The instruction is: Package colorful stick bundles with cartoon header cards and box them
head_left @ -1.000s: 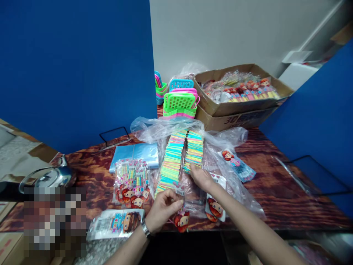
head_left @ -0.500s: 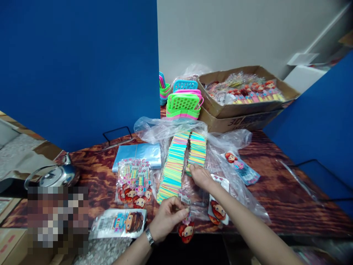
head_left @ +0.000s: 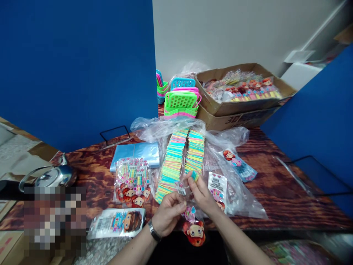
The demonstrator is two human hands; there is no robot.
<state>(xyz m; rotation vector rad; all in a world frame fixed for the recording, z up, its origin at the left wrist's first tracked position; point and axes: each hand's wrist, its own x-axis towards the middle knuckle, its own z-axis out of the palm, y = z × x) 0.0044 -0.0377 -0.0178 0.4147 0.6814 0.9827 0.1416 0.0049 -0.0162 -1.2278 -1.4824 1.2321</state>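
My left hand (head_left: 169, 213), with a watch at the wrist, grips a clear bag (head_left: 195, 230) printed with a red-haired cartoon figure. The bag hangs below the fingers over the table's front edge. My right hand (head_left: 200, 191) pinches a small bundle of coloured sticks (head_left: 194, 176) close to the bag's upper end. Just beyond both hands lie two long rows of coloured sticks, a left row (head_left: 172, 162) and a right row (head_left: 195, 147), on clear plastic sheeting (head_left: 234, 198). A printed bag (head_left: 217, 187) lies to the right of my right hand.
Filled bags (head_left: 134, 182), blue film (head_left: 136, 154) and silvery bags (head_left: 117, 222) lie at left, near a metal kettle (head_left: 56, 176). Plastic baskets (head_left: 181, 100) and a cardboard box (head_left: 242, 106) stand behind. Another printed bag (head_left: 239, 165) lies at right.
My right hand has come back from the near end of the right row, now with sticks in its fingers, beside the bag. The bag in my left hand has tilted and shifted slightly right.
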